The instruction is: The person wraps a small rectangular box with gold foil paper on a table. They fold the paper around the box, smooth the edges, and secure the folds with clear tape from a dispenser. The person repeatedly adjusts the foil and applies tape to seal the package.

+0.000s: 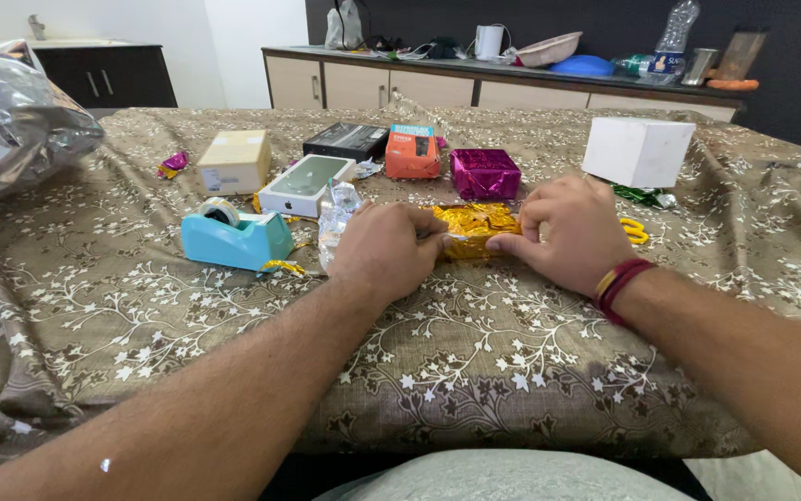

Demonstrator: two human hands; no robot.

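A small box wrapped in shiny gold foil (474, 225) lies on the brown floral tablecloth (474, 353) in front of me. My left hand (384, 249) grips its left end with curled fingers. My right hand (572, 232) presses on its right end, thumb against the front edge; a red band circles that wrist. A turquoise tape dispenser (236, 237) stands to the left of my left hand. A crumpled piece of clear silvery film (337, 215) sticks up just behind my left hand.
Behind lie a magenta foil box (485, 173), an orange box (412, 154), a black box (346, 141), a white flat box (305, 185), a tan box (234, 161) and a white cube box (638, 150). Yellow scissors (635, 230) peek out right. Silver foil bundle (11, 125) far left.
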